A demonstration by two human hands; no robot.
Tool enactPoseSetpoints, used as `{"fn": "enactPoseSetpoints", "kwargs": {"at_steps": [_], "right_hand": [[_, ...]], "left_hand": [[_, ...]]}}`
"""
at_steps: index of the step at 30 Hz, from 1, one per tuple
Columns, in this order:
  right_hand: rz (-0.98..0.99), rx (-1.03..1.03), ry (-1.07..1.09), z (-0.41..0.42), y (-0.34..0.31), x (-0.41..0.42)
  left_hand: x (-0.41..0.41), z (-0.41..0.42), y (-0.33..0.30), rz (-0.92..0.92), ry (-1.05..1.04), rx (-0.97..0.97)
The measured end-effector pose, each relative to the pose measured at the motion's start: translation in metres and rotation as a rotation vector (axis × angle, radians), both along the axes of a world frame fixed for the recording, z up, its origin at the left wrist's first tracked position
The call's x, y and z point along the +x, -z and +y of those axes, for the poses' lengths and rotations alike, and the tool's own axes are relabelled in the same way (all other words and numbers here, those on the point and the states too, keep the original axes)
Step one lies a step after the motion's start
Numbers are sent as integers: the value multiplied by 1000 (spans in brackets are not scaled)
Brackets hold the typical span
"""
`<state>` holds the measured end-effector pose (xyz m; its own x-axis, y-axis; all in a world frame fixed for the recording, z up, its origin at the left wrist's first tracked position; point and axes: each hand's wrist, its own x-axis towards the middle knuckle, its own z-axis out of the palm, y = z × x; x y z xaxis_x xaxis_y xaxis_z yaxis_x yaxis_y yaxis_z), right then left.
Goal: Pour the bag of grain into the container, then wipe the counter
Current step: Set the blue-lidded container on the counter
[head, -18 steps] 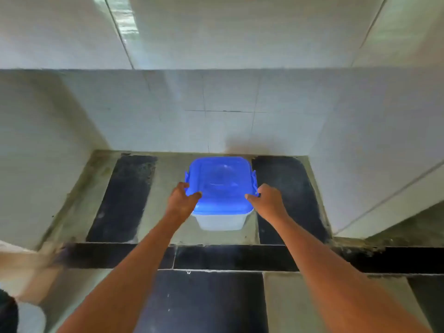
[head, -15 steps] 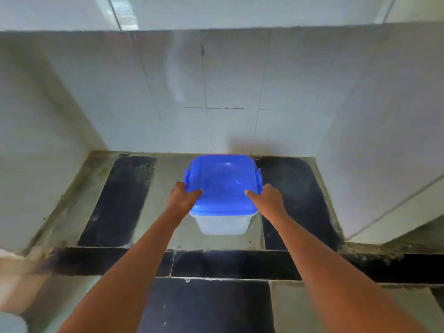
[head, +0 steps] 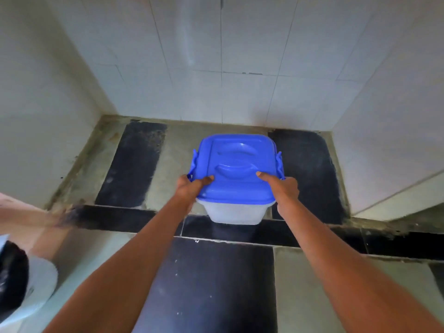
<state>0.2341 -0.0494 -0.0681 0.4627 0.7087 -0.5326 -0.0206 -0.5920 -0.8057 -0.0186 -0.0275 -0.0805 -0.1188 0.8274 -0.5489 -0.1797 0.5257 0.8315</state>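
The task looked barely begun: the container was closed under its blue lid, no bag of grain was in view, and neither pouring nor wiping was evident. It sat or hung over the middle of the counter, near the step's front edge (whether touching, I could not tell). The left hand and right hand gripped its near corners from either side, thumbs pressed on the lid, arms outstretched.

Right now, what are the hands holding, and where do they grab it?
Both hands hold the container by its blue lid: left hand at its left edge, right hand at its right.
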Motion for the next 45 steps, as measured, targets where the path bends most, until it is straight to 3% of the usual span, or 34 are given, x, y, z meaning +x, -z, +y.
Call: {"fn": "enactPoseSetpoints", "kwargs": {"at_steps": [8,15,20,27,32,45], "right_hand": [[95,-183,-17,-157,-182,-10],[83,-122,-13,-269,-408,-42],[69,-34,49,-312,-533,-58],[-7,168,40,-334,-664,-60],[-112,289,17,-325,-738,-73],[-103,491,118,-219,-827,-88]], "left_hand": [[-23,-158,-164,1,17,-121],[-53,-266,-380,53,3,-161],[-59,-309,-529,58,-38,-85],[-75,-323,-687,97,41,65],[-85,-310,-772,106,83,62],[-87,-207,-875,110,160,208]]}}
